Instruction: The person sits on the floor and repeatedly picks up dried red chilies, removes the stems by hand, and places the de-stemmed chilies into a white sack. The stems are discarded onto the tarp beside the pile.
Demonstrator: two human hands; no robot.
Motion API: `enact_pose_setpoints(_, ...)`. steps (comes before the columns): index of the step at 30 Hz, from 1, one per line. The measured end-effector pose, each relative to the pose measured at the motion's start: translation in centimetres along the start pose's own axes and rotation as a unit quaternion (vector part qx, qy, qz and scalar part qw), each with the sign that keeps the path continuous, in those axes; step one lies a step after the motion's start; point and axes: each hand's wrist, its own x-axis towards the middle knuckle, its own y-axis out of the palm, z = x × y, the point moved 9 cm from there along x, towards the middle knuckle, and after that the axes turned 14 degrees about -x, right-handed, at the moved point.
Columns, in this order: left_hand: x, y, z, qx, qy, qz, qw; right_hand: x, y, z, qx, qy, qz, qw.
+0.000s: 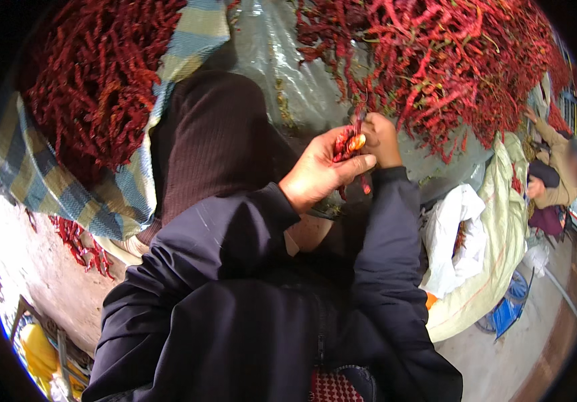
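Observation:
My left hand (321, 163) is closed around several dried red chili peppers (349, 144), one of them with an orange patch. Touching their upper, stem end is my right hand (381, 135), its fingers curled; they are partly hidden, so I cannot tell exactly what they pinch. Beyond and to the right of my hands spreads a large heap of red chilies with greenish stems (439, 75). On my left, another pile of red chilies (102, 85) lies on a blue and cream checked cloth (87, 206).
Clear plastic sheeting (288, 80) lies ahead. To the right are a white plastic bag (454, 241), a pale woven sack (494, 271) and a blue wheeled cart (507, 311). Another person (557, 166) sits at the far right. Loose chilies (85, 251) lie on the left floor.

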Motion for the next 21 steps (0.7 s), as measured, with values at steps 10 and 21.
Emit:
enact_pose_setpoints(10,0.6,3.1,3.2,0.014,-0.095,0.058,0.994,-12.4,-5.1,3.6,0.243,0.001,0.022,0.970)
enact_pose_setpoints(21,1.1,0.7,8.4,0.154,-0.113,0.029,0.981,-29.9,-28.7,-14.7,-0.398,0.247,-0.303,0.830)
